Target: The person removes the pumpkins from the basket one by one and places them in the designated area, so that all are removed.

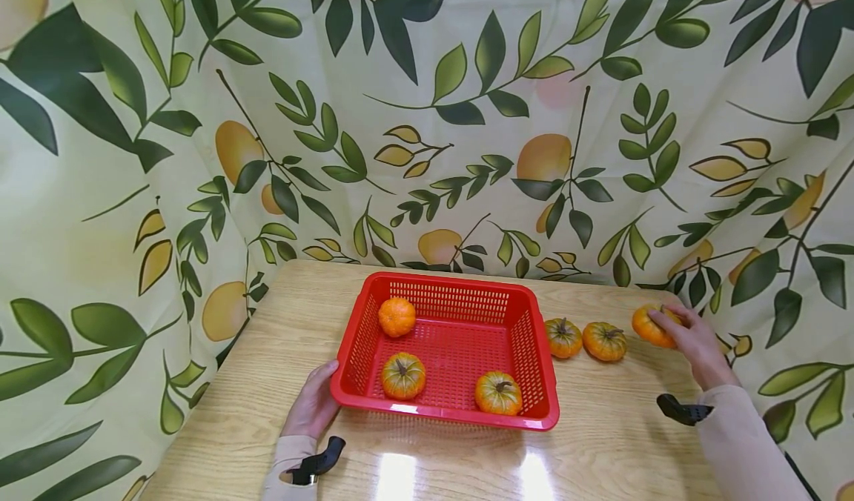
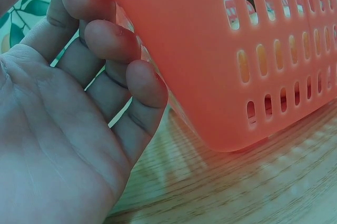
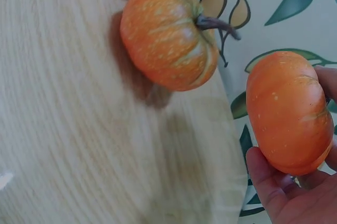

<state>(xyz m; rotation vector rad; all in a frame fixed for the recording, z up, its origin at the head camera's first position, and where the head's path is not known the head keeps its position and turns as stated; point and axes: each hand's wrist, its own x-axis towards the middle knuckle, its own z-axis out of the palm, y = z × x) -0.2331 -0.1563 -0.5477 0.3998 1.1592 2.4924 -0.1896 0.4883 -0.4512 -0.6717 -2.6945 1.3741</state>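
A red plastic basket with slotted walls stands on the table. My left hand grips its front left corner, thumb at the rim; in the left wrist view the curled fingers touch the basket wall. On the right, my right hand holds a small orange pumpkin between thumb and fingers. The right wrist view shows this pumpkin above the table edge. Inside the basket lie an orange pumpkin at back left, a striped pumpkin at front left and another striped pumpkin at front right.
Two more pumpkins sit on the wooden table right of the basket: one pumpkin close to its wall, the other pumpkin nearer my right hand. A leaf-patterned curtain hangs behind the table and at both sides.
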